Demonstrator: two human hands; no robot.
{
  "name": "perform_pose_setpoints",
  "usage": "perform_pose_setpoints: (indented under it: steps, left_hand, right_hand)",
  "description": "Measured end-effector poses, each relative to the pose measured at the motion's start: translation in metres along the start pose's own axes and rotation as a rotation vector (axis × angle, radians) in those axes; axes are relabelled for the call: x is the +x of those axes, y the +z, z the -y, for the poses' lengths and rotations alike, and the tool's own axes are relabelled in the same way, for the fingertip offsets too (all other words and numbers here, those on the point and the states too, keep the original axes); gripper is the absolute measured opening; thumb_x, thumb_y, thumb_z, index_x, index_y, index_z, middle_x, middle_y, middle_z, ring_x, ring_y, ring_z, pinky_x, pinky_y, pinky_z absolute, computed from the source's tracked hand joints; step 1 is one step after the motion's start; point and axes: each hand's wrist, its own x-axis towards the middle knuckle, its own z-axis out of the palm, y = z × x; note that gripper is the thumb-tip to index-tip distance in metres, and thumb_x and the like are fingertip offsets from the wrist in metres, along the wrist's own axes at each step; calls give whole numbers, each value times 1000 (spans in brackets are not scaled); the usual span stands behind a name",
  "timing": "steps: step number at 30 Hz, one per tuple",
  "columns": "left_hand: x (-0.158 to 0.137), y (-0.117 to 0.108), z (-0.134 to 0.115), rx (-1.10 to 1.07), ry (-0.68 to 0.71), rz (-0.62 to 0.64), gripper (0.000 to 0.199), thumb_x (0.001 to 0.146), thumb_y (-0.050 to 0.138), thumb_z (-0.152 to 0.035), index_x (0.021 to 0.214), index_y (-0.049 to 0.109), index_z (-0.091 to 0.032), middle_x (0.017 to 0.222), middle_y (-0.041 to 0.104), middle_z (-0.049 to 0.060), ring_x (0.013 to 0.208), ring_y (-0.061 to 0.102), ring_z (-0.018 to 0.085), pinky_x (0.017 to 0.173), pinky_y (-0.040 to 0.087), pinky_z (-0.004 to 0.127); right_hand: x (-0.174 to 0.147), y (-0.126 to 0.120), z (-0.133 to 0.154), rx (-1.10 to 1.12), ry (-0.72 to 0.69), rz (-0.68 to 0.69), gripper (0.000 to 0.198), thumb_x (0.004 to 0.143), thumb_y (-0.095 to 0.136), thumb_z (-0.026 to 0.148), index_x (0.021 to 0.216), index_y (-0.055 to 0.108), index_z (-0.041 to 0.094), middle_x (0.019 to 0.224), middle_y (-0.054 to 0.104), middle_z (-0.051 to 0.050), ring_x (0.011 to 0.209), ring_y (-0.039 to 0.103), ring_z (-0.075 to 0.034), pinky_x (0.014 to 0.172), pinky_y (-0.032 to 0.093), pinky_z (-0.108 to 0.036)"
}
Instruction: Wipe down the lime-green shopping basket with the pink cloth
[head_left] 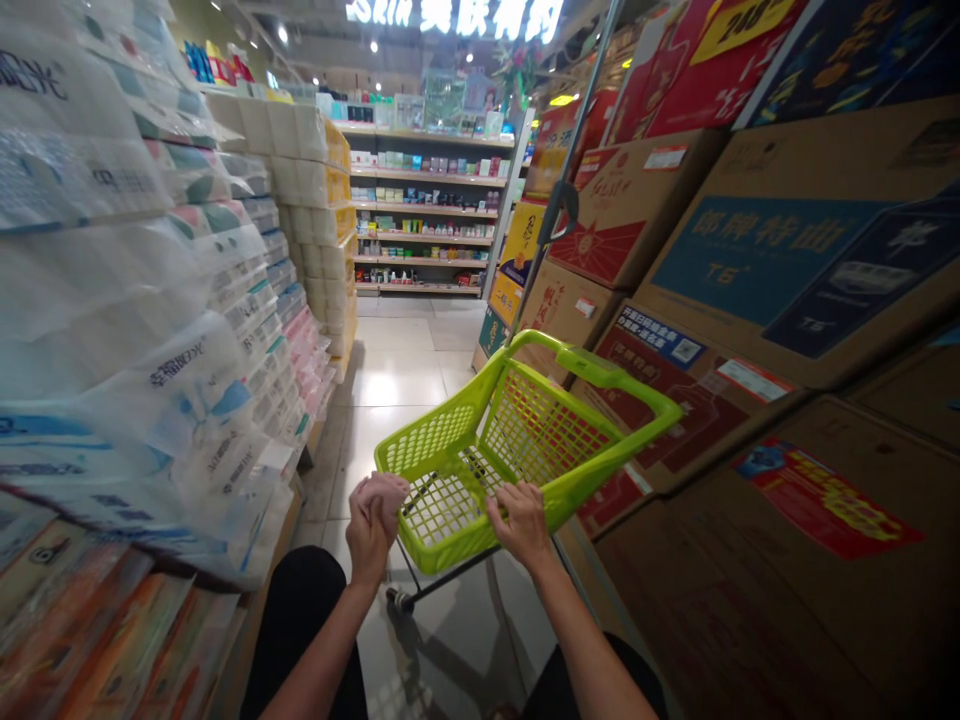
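Note:
A bright green shopping cart (450,550) with a lattice basket stands in front of me, its handle toward the upper right. Bunched in my left hand (367,535) is a pink cloth (384,492), held against the basket's near left corner. My right hand (519,520) has its fingers curled over the near rim of the basket. The basket has only its lattice floor showing inside. Below it, part of the grey frame and a caster wheel (400,600) can be seen.
On the left, wrapped tissue packs (180,390) are piled high. Stacked cardboard cartons (750,270) line the right side, close to the cart. A tiled aisle floor (390,380) leads to shelves (427,180) of small boxes and bottles. A thin metal pole (589,100) rises beside the cartons.

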Motion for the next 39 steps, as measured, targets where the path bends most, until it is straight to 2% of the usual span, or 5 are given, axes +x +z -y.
perform_pose_setpoints:
  steps: [6, 16, 30, 35, 39]
  left_hand:
    - [24, 7, 17, 59, 50, -77, 32, 90, 49, -42, 111, 57, -19, 119, 44, 9, 100, 57, 20, 94, 49, 42]
    - [31, -40, 25, 80, 368, 715, 59, 91, 49, -39, 147, 35, -29, 152, 18, 9, 140, 29, 30, 117, 29, 48]
    - [41, 13, 38, 51, 161, 244, 48, 96, 34, -50, 134, 48, -24, 135, 40, 11, 133, 32, 24, 115, 28, 49]
    - [24, 12, 24, 25, 261, 394, 37, 93, 46, -47, 119, 62, -25, 113, 50, 8, 116, 49, 21, 108, 40, 43]
    - [70, 12, 23, 48, 210, 361, 40, 93, 42, -50, 116, 63, -25, 111, 54, 7, 107, 52, 20, 104, 43, 42]
  right_hand:
    - [1, 0, 3, 2, 10, -17, 28, 92, 50, 28, 64, 51, 22, 70, 55, -1, 79, 47, -19, 86, 31, -33]
    - [-4, 4, 3, 16, 8, -34, 28, 91, 51, 29, 65, 51, 22, 70, 55, -2, 78, 45, -19, 86, 31, -33]
    - [9, 8, 7, 43, 6, -54, 27, 89, 52, 26, 62, 53, 21, 67, 57, -1, 75, 48, -17, 81, 29, -32]
    - [-1, 6, -8, 52, 13, -45, 24, 86, 52, 21, 62, 49, 21, 66, 54, 0, 74, 46, -17, 80, 29, -32]
    - [-7, 1, -16, 64, 9, -23, 25, 85, 52, 21, 61, 45, 21, 65, 52, 0, 73, 45, -17, 80, 30, -32]
